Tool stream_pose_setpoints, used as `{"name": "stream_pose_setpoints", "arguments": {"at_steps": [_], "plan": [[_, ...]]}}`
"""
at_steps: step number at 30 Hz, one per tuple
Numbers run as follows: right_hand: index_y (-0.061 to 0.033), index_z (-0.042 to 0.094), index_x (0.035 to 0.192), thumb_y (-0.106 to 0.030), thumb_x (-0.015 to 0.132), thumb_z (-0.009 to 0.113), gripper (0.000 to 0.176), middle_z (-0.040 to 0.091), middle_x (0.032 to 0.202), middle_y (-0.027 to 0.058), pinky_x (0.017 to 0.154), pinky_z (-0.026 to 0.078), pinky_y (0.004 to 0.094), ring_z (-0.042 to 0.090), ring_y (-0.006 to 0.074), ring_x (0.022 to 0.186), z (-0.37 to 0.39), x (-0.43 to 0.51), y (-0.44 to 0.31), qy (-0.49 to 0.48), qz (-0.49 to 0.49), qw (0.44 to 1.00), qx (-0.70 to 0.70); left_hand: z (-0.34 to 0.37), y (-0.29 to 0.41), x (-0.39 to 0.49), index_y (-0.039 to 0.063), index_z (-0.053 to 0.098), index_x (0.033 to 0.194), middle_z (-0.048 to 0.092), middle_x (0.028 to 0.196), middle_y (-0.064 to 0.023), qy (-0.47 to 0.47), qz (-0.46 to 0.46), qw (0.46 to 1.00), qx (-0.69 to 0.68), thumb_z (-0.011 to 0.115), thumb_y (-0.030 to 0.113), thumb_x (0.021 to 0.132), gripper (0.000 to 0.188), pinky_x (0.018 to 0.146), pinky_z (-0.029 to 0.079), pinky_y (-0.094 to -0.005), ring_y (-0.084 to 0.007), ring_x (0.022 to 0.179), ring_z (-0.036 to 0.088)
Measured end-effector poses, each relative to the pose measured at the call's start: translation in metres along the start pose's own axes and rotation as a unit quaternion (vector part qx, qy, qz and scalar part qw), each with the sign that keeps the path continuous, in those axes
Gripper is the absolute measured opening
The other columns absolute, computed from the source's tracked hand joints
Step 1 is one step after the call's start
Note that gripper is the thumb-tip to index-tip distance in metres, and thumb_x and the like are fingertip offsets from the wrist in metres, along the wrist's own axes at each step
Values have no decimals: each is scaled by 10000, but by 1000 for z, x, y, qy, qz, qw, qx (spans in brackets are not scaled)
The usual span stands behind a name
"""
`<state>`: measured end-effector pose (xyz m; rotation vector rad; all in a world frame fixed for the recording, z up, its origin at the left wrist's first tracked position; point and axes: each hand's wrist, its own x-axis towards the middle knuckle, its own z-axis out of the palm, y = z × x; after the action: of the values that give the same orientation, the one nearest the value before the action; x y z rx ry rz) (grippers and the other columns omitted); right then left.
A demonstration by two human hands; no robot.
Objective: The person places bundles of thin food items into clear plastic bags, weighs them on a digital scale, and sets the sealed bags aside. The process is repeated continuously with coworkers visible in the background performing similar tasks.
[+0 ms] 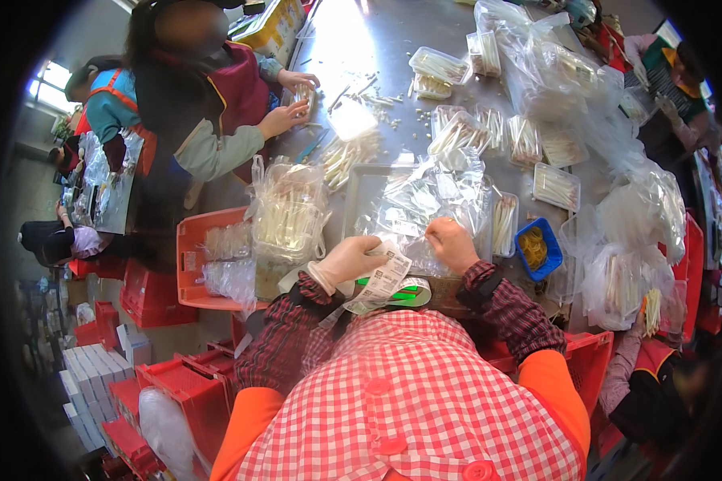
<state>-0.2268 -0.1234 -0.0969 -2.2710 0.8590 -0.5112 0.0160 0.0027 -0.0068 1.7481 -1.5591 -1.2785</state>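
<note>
A strip of printed paper labels is pinched in my gloved left hand. The strip hangs towards my red checked apron, beside a curled label band with green patches. My right hand rests at the near part of a pile of clear plastic bags, its fingers curled together. Whether a bag or label is between those fingers is too small to tell. The bags lie in a shallow metal tray. A white label shows on the pile, between my hands.
A bagged stack of pale stalks stands left, next to an orange crate. Right of the tray are a clear box of stalks and a blue basket holding rubber bands. A co-worker's hands handle stalks at upper left.
</note>
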Motion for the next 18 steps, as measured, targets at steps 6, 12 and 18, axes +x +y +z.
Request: {"name": "stream_pose_setpoints", "arguments": {"at_steps": [6,12,18], "plan": [[23,631,998,-75,983,581,111,720,843,80,724,548,290,699,154,800,1,18,29,24,201,888,414,-16,-2,11,-38,694,1118,710,953,-38,18,-26,983,-181,708,159,939,267,718,509,-250,-78,825,605],[-3,605,1088,-44,959,599,136,703,981,92,780,542,312,691,192,912,-71,42,13,264,212,904,260,31,-49,80,-16,718,1067,743,936,-183,111,-143,982,-60,710,294,905,350,817,527,-374,-268,879,715],[-22,590,1193,-30,890,642,308,641,1178,186,956,507,387,623,366,1126,-67,3,-59,65,-98,987,111,42,-73,86,-61,699,1080,726,932,-237,128,-150,979,54,697,322,905,421,778,536,-386,-306,847,719]]}}
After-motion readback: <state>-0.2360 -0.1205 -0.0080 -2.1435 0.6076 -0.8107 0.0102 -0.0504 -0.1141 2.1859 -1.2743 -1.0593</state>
